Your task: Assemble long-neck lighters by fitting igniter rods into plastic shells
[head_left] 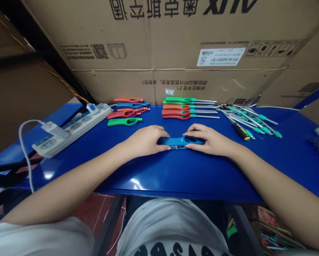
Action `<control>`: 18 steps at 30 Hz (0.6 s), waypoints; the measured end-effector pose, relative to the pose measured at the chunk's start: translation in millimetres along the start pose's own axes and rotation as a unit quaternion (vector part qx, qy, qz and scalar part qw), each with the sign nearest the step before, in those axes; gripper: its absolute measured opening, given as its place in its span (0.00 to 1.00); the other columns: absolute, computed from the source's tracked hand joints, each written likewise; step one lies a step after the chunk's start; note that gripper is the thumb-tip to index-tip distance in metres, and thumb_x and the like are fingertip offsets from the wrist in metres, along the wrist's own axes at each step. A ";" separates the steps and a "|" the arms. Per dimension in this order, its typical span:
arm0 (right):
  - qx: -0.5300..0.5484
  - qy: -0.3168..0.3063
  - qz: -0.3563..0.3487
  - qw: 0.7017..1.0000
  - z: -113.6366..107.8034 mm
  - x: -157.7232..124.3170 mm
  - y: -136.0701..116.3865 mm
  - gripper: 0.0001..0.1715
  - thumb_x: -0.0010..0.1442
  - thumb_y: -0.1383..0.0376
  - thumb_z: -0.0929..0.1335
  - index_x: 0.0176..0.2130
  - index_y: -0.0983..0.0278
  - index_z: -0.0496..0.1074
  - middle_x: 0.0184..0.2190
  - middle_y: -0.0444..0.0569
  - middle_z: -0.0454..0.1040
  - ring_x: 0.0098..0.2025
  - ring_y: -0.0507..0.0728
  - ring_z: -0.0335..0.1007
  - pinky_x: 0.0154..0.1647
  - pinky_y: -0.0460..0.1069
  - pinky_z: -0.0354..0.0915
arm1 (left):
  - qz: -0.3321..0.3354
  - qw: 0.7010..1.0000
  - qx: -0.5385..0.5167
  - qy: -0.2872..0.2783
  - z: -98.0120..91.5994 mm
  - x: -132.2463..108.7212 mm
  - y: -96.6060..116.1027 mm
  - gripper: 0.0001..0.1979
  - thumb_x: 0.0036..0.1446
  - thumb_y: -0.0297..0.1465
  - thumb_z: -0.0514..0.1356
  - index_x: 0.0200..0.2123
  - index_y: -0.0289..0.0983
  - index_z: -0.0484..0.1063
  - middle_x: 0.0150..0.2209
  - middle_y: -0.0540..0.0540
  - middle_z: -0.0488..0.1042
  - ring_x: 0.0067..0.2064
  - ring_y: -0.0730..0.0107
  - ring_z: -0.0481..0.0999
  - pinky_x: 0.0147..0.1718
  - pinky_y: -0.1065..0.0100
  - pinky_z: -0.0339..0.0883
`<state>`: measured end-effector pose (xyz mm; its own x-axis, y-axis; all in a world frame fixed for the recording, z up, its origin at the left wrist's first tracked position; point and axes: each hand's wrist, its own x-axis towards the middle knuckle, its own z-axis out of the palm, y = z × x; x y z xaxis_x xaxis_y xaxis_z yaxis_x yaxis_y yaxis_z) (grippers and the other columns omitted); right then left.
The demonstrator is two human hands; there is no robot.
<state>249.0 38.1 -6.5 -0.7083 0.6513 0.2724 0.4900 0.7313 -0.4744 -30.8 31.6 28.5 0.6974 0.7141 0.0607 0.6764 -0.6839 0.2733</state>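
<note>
A blue lighter handle (175, 141) lies crosswise just above the table, its side seam parted so that small inner parts show along the near edge. My left hand (148, 141) pinches its left end between thumb and fingers. Around the right end, by the oval trigger opening, my right hand (208, 140) has its thumb and fingers closed. Behind my hands rest several lighter handles without rods, among them a green handle (125, 122). To their right is a stack of long-nosed lighters (176, 113) with metal rods pointing right.
A pile of metal rods with teal ends (251, 119) lies at the right, with a black-and-yellow screwdriver (240, 131) on its near side. A white power strip (74, 129) with cords runs along the left. A large cardboard sheet (122, 76) walls off the back of the blue table (154, 174).
</note>
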 end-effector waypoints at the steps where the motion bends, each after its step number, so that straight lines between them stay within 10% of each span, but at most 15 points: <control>1: -0.003 -0.003 0.001 1.000 -0.6 -0.3 0.0 0.22 0.64 0.53 0.70 0.54 0.59 0.76 0.47 0.54 0.71 0.49 0.60 0.71 0.52 0.56 0.69 | -0.001 1.000 -0.003 0.000 0.5 -0.7 0.8 0.16 0.58 0.37 0.68 0.49 0.38 0.79 0.43 0.44 0.79 0.43 0.60 0.79 0.43 0.64 0.70; 18: -0.031 -0.025 -0.001 0.999 5.8 0.0 -1.7 0.24 0.65 0.53 0.69 0.56 0.61 0.75 0.47 0.54 0.73 0.46 0.60 0.73 0.48 0.54 0.71 | -0.042 0.998 -0.043 0.007 17.0 -11.3 7.1 0.14 0.61 0.31 0.65 0.50 0.35 0.77 0.43 0.43 0.73 0.36 0.67 0.77 0.38 0.66 0.73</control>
<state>245.2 35.6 -10.5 -0.7324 0.6405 0.2309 0.5182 0.7444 -0.4211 -29.9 16.1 13.5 0.6353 0.7708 0.0480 0.7092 -0.6069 0.3589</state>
